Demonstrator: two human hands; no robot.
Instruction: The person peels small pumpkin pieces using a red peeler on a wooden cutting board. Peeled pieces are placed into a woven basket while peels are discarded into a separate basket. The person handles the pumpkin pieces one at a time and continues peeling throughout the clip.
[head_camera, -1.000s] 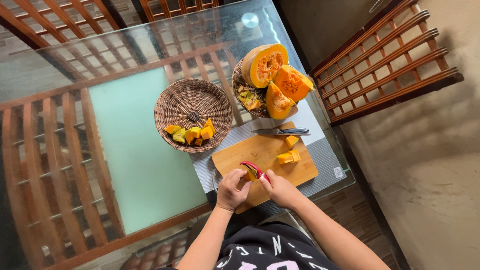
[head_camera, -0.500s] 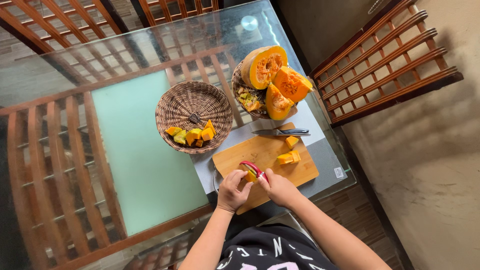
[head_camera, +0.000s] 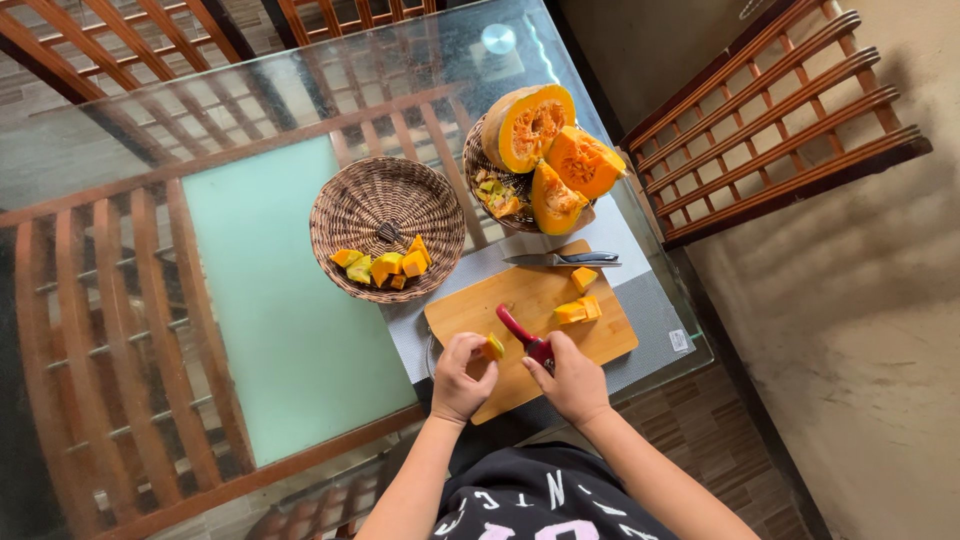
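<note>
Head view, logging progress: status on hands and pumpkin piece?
Left hand pinching small orange pumpkin piece. Right hand gripping red-handled peeler. Both over wooden cutting board.

Board (head_camera: 530, 300) centre free btwn knife (head_camera: 560, 260) & hands; baskets (head_camera: 385, 200) block far side

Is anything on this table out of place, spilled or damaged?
Nothing stands out. The left hand holds a pumpkin piece, the right hand a red peeler, over the board. The knife lies flat beside it; cut pieces stay in the basket.
</note>
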